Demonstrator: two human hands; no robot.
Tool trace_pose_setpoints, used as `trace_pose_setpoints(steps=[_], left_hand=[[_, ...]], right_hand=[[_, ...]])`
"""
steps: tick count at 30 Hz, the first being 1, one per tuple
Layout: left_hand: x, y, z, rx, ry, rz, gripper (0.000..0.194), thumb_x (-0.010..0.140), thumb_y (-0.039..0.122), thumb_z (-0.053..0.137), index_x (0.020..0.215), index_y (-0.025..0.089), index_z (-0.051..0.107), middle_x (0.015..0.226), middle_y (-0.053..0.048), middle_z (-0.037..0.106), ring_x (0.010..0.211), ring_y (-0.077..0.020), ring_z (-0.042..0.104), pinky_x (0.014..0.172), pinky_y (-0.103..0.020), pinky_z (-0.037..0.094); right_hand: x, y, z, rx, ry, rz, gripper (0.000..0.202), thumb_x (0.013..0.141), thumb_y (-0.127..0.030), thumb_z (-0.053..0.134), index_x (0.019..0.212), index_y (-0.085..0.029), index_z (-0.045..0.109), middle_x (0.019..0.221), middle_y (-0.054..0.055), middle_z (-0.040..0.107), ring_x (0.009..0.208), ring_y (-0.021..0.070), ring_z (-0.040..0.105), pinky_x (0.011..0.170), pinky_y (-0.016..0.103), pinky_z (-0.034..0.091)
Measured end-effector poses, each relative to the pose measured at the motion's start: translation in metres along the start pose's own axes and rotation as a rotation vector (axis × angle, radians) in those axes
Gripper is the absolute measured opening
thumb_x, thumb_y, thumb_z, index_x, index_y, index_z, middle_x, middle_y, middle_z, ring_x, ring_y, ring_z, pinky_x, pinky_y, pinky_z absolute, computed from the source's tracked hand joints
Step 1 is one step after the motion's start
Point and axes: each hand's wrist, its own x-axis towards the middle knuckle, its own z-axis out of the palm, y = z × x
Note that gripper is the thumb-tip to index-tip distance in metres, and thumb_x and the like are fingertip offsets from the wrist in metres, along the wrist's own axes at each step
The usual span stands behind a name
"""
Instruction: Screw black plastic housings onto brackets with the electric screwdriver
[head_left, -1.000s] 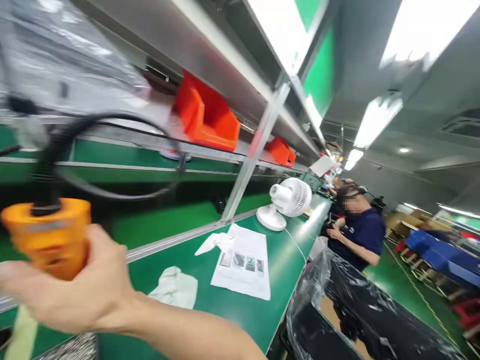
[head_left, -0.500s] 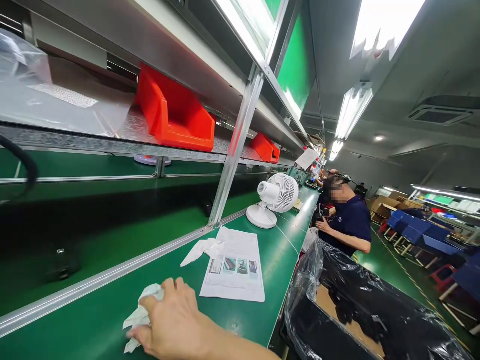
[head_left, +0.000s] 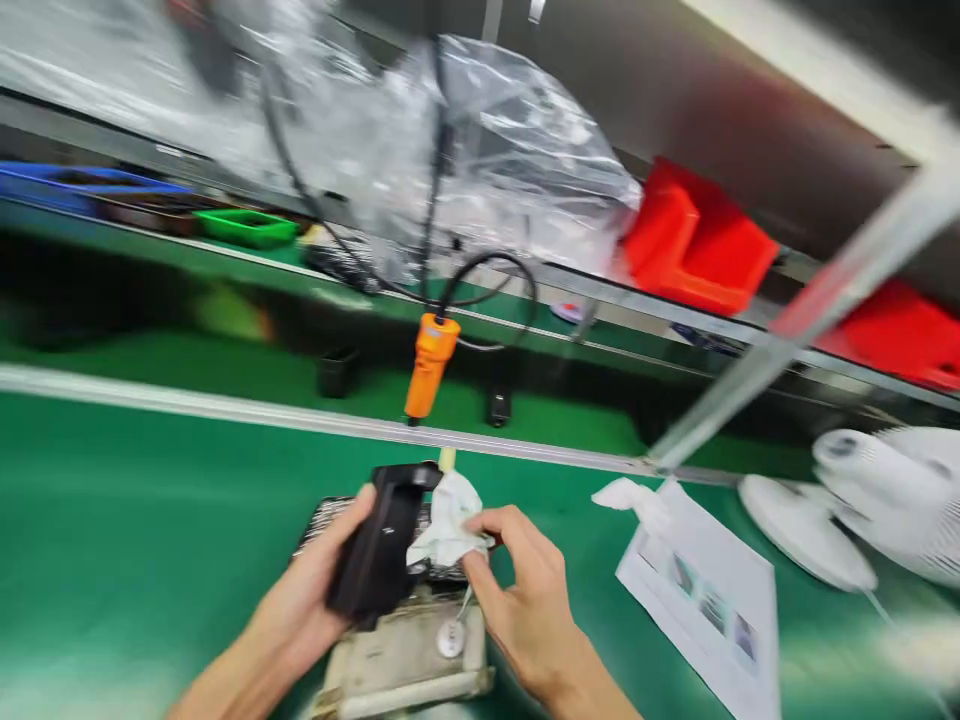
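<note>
My left hand [head_left: 319, 580] is closed around a black plastic part [head_left: 386, 545], holding it tilted above the bench. Between the thumb and fingers of my right hand [head_left: 525, 600] is a crumpled white cloth [head_left: 448, 520], close against the right side of the black part. Below both hands lies a worn beige fixture [head_left: 409, 655], with a small round white tag [head_left: 451, 638] hanging over it. Some dark, shiny wrapped material shows behind the black part. Motion blurs the finer details.
An orange-handled electric screwdriver [head_left: 430, 368] hangs on a black cable beyond my hands. To the right are a printed sheet [head_left: 709, 610], another white cloth [head_left: 634, 500] and a white fan [head_left: 892, 500]. A red bin [head_left: 697, 245] and clear plastic bags [head_left: 525, 150] sit on the shelf.
My view has swung left. The right hand with its white cloth has come off the bench to the black part, and my left hand now shows, holding that part.
</note>
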Motion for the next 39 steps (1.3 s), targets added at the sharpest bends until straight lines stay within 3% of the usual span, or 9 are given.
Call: trace_pose_setpoints(steps=[2, 5, 9, 12, 16, 20, 25, 29, 39], left_hand=[[0.004, 0.005, -0.010, -0.127, -0.098, -0.025, 0.032, 0.103, 0.033, 0.060, 0.121, 0.007, 0.068, 0.091, -0.012, 0.075, 0.073, -0.0209, 0.072, 0.064, -0.030, 0.061], [0.010, 0.006, -0.010, -0.243, -0.157, -0.047, 0.036, 0.105, 0.035, 0.056, 0.112, 0.003, 0.071, 0.086, -0.015, 0.076, 0.069, -0.0202, 0.072, 0.059, -0.026, 0.058], [0.009, 0.002, -0.007, -0.273, -0.148, -0.026, 0.033, 0.100, 0.036, 0.065, 0.110, 0.005, 0.073, 0.086, -0.014, 0.077, 0.068, -0.0198, 0.073, 0.063, -0.027, 0.059], [0.009, 0.000, -0.009, -0.268, -0.149, 0.006, 0.034, 0.097, 0.039, 0.070, 0.113, 0.008, 0.073, 0.087, -0.012, 0.078, 0.073, -0.0210, 0.074, 0.067, -0.027, 0.059], [0.011, -0.001, -0.011, -0.271, -0.172, 0.016, 0.039, 0.093, 0.044, 0.073, 0.105, 0.007, 0.075, 0.087, -0.013, 0.078, 0.069, -0.0203, 0.072, 0.062, -0.026, 0.056], [0.014, -0.003, -0.012, -0.254, -0.217, 0.081, 0.040, 0.089, 0.044, 0.079, 0.102, 0.007, 0.075, 0.091, -0.014, 0.077, 0.072, -0.0197, 0.071, 0.067, -0.026, 0.056], [0.013, -0.005, -0.014, -0.246, -0.249, 0.102, 0.039, 0.090, 0.048, 0.077, 0.095, 0.009, 0.075, 0.080, -0.009, 0.073, 0.065, -0.0153, 0.066, 0.061, -0.023, 0.052], [0.011, -0.005, -0.013, -0.184, -0.259, 0.132, 0.042, 0.089, 0.048, 0.078, 0.098, 0.007, 0.075, 0.084, -0.012, 0.074, 0.073, -0.0184, 0.067, 0.067, -0.025, 0.054], [0.009, -0.005, -0.012, -0.150, -0.244, 0.147, 0.042, 0.088, 0.050, 0.078, 0.087, 0.008, 0.074, 0.078, -0.009, 0.072, 0.066, -0.0160, 0.064, 0.061, -0.023, 0.051]], right_hand=[[0.008, -0.013, 0.023, 0.022, -0.058, -0.120, 0.025, 0.095, -0.007, 0.058, 0.115, -0.022, 0.062, 0.101, 0.003, 0.070, 0.093, 0.0169, 0.066, 0.083, 0.029, 0.055], [0.012, -0.022, 0.053, -0.110, -0.140, -0.266, 0.025, 0.098, -0.010, 0.059, 0.122, -0.018, 0.062, 0.108, 0.009, 0.070, 0.096, 0.0221, 0.063, 0.081, 0.035, 0.053], [0.014, -0.019, 0.068, -0.228, -0.010, -0.383, 0.018, 0.096, -0.003, 0.055, 0.101, -0.018, 0.065, 0.084, 0.005, 0.069, 0.080, 0.0209, 0.057, 0.068, 0.034, 0.041], [0.016, -0.018, 0.070, -0.210, 0.043, -0.339, 0.020, 0.095, -0.001, 0.055, 0.097, -0.019, 0.064, 0.075, 0.003, 0.064, 0.073, 0.0188, 0.054, 0.065, 0.032, 0.036], [0.019, -0.020, 0.070, -0.176, 0.018, -0.357, 0.021, 0.095, -0.001, 0.055, 0.094, -0.020, 0.062, 0.072, 0.002, 0.062, 0.071, 0.0185, 0.052, 0.066, 0.032, 0.035], [0.023, -0.017, 0.068, -0.232, 0.066, -0.367, 0.020, 0.093, -0.001, 0.059, 0.099, -0.019, 0.064, 0.079, 0.004, 0.068, 0.082, 0.0221, 0.055, 0.070, 0.034, 0.038], [0.020, -0.017, 0.069, -0.141, 0.009, -0.408, 0.022, 0.092, 0.001, 0.059, 0.099, -0.019, 0.064, 0.076, 0.003, 0.064, 0.072, 0.0192, 0.051, 0.066, 0.032, 0.040], [0.019, -0.018, 0.068, -0.205, 0.076, -0.381, 0.020, 0.092, -0.001, 0.060, 0.099, -0.019, 0.065, 0.078, 0.004, 0.065, 0.072, 0.0189, 0.053, 0.066, 0.032, 0.039], [0.019, -0.015, 0.065, -0.117, 0.008, -0.320, 0.020, 0.093, -0.002, 0.056, 0.095, -0.020, 0.064, 0.076, 0.002, 0.064, 0.068, 0.0152, 0.058, 0.063, 0.027, 0.044]])
